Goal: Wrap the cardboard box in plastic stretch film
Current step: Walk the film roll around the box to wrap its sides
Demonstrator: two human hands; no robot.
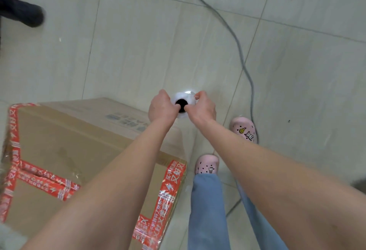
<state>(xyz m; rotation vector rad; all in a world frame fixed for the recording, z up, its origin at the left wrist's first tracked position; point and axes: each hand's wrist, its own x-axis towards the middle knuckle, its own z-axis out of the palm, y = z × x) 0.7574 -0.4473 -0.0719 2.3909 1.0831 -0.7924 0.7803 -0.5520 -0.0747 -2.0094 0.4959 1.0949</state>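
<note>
Single head-worn view, aimed steeply down at the tiled floor (138, 41); cardboard box (69, 140) near left, feet (207, 163) near right.

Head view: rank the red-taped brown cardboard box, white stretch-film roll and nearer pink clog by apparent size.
Largest: red-taped brown cardboard box.
Then: nearer pink clog and white stretch-film roll look alike; the roll is partly covered, so unranked.

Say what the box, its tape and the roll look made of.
The box looks like matte brown cardboard, creased at the edges. The tape: glossy red printed plastic, wrinkled, glinting. The roll: wound whitish plastic film, shiny spot on top; dark core, material unclear.
</note>
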